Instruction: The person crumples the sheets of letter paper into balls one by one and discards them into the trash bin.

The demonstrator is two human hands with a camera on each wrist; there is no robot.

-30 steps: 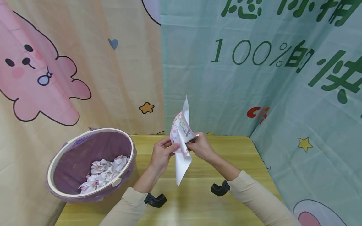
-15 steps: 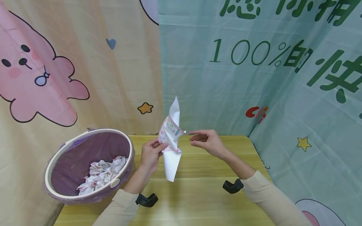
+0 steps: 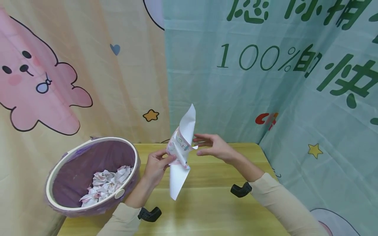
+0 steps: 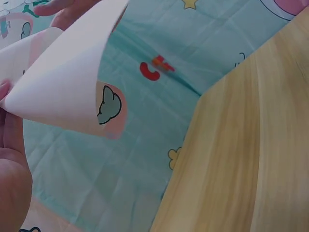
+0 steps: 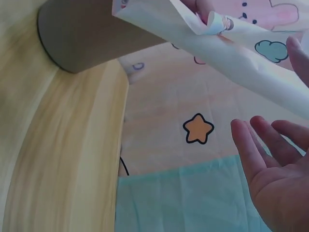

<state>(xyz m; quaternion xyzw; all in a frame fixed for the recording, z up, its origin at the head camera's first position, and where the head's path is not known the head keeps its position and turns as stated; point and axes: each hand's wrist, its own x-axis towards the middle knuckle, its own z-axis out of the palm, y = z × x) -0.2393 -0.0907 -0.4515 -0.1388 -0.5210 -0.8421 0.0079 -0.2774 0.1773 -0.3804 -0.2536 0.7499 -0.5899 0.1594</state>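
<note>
A sheet of paper, white on one side and printed with pastel cartoons on the other, is held up over the table, curled and twisted with pointed ends. My left hand pinches its left edge between thumb and fingers. To the right of the sheet is my right hand, fingers spread and slightly bent, fingertips close to a small curled corner. In the left wrist view the paper bends into a cone shape. The right wrist view shows the right palm holding nothing, below the paper.
A bin with a white rim and purple liner stands at the left of the table. Several crumpled papers lie in it. The wooden table ends against hanging printed curtains behind and on the right.
My right hand has let go of the paper, moved off to the right, then come back closer to it. The left hand has shifted left with the paper, which now tilts more to the right.
</note>
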